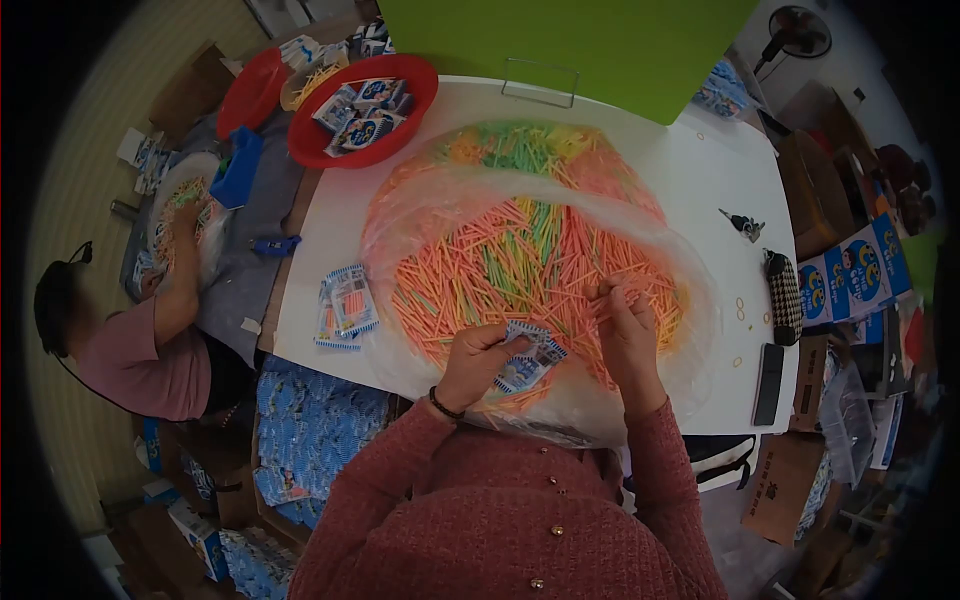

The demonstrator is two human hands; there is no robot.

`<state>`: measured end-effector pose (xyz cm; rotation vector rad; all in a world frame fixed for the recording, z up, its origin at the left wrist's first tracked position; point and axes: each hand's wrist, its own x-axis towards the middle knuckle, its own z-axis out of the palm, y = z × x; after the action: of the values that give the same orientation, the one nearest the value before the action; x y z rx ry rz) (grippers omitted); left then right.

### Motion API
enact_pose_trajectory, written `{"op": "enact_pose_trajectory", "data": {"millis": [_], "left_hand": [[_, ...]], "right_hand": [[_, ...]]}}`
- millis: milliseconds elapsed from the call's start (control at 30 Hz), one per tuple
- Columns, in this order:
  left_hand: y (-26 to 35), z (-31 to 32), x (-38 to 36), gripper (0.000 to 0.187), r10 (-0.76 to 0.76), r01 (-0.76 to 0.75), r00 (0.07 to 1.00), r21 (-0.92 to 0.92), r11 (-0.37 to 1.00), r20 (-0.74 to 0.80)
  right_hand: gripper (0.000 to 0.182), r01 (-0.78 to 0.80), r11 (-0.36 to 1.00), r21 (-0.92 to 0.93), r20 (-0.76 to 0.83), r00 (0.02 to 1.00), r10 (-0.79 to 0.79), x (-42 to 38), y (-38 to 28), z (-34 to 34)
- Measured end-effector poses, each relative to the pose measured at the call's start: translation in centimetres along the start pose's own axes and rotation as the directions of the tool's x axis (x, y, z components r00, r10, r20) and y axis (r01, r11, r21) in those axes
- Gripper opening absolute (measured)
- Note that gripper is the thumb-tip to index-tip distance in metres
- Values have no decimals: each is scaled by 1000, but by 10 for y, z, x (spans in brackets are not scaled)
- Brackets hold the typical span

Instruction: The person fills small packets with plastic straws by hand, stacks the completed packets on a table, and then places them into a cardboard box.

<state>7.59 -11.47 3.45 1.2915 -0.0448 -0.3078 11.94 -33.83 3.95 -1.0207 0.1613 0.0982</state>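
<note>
Packet [536, 356] clamped between thumb and fingers of left hand [473, 362]; right hand [630, 325] right of packet, over sticks [475, 265], finger grip unclear; packet slanted

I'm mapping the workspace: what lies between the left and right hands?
The head view shows a packet in the left hand, then coloured sticks towards the right hand.

No words readable. Blue box [862, 262] at 3 o'clock: white lettering, too small. Cardboard box [772, 488] at 4: dark characters, can't make out. Packet [535, 362] in left hand [474, 366], near centre toward 5: print blurred.
</note>
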Motion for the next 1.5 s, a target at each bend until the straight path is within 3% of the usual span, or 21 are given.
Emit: {"op": "enact_pose_trajectory", "data": {"millis": [67, 167, 200, 267, 500, 600, 667, 800, 867, 900, 967, 1000, 1033, 1067, 1133, 1167, 1233, 1333, 1367, 1433, 1500], "left_hand": [[2, 2, 0, 24, -16, 16, 1000, 0, 1000, 6], [5, 8, 3, 21, 11, -11, 1000, 35, 999, -11], [7, 11, 3, 19, 70, -68, 997, 86, 994, -14], [7, 11, 2, 17, 130, -126, 991, 137, 982, -16], [5, 6, -1, 19, 107, -112, 993, 136, 984, 41], [10, 18, 1, 24, 174, -174, 985, 63, 983, 12], [8, 19, 2, 27, 221, -221, 975, 4, 975, -23], [-2, 9, 4, 34, 151, -150, 985, -15, 989, 81], [0, 7, 9, 35, 152, -148, 984, -52, 988, 88], [1, 5, 11, 36, 149, -144, 986, -67, 987, 76], [5, 4, 18, 36, 152, -147, 986, -81, 986, 63], [13, 8, 22, 37, 286, -282, 955, -56, 958, 82], [19, 10, 25, 39, 412, -411, 905, -34, 911, 106], [18, 8, 27, 39, 414, -412, 904, -33, 910, 108], [18, 2, 31, 46, 474, -513, 853, 185, 838, 219], [16, 4, 30, 46, 474, -513, 853, 186, 838, 219], [17, 10, 27, 51, 362, -354, 924, -87, 931, 120], [13, 3, 26, 54, 361, -348, 919, -102, 932, 160], [13, 1, 21, 54, 353, -342, 922, -95, 935, 156], [21, -2, 19, 51, 277, -306, 948, 205, 930, 155], [20, 0, 22, 48, 389, -408, 913, 233, 883, 128]], "right_hand": [[16, 33, 974, 223, 274, 957, -95, -14, -18, 30], [18, 85, 982, 169, 394, 908, -146, -26, -27, 56], [18, 86, 982, 169, 392, 908, -148, -27, -30, 61], [15, 193, 979, -59, 452, 880, -146, -27, -33, 68], [13, 130, 988, -87, 415, 906, -82, -27, -19, 71], [11, 295, 924, -245, 527, 840, -129, -25, -15, 66], [15, 611, 539, -580, 687, 722, -79, -25, -19, 66], [26, 641, 402, -654, 690, 723, -30, -21, -23, 63], [55, 631, 443, -637, 680, 731, -64, -21, -33, 59], [55, 633, 444, -634, 683, 728, -62, -21, -36, 59], [46, 600, 511, -616, 567, 788, -241, -20, -44, 60], [46, 604, 509, -614, 571, 785, -243, -16, -45, 56], [38, 648, 361, -671, 603, 760, -243, -12, -43, 50], [29, 675, 203, -709, 633, 737, -238, -9, -41, 46], [22, 665, 165, -728, 606, 737, -301, -10, -35, 50], [16, 652, 131, -747, 578, 733, -358, -11, -31, 51], [17, 655, 154, -740, 553, 722, -416, -15, -23, 46], [17, 671, 160, -724, 547, 700, -460, -14, -22, 52], [17, 672, 137, -728, 555, 695, -457, -17, -21, 54], [16, 642, 233, -731, 514, 742, -432, -19, -15, 53], [16, 607, 324, -726, 483, 785, -387, -18, -14, 54]]}}
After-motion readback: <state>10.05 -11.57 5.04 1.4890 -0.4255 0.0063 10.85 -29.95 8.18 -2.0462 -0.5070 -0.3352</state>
